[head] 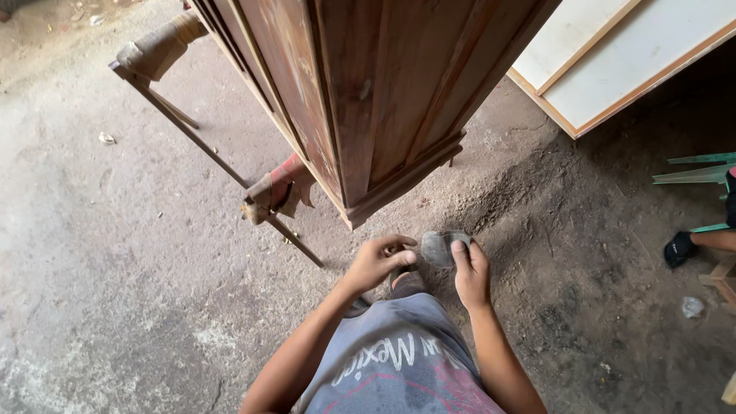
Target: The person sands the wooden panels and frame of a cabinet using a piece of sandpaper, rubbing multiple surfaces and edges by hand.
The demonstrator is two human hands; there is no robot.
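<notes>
step: getting the rubbing pad ready, I think | right hand [471, 274] fingers pinch a small grey worn pad [438, 248] | left hand [379, 261] fingers curl shut beside it, holding what I cannot tell | pad sits low before the tall brown wooden cabinet [368, 100] | next: a firm grip, then reach to the wood

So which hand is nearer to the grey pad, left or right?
Right. The right hand holds the grey pad, fingers wrapped over its right edge. The left hand is just left of it, fingertips close by, contact unclear.
</notes>
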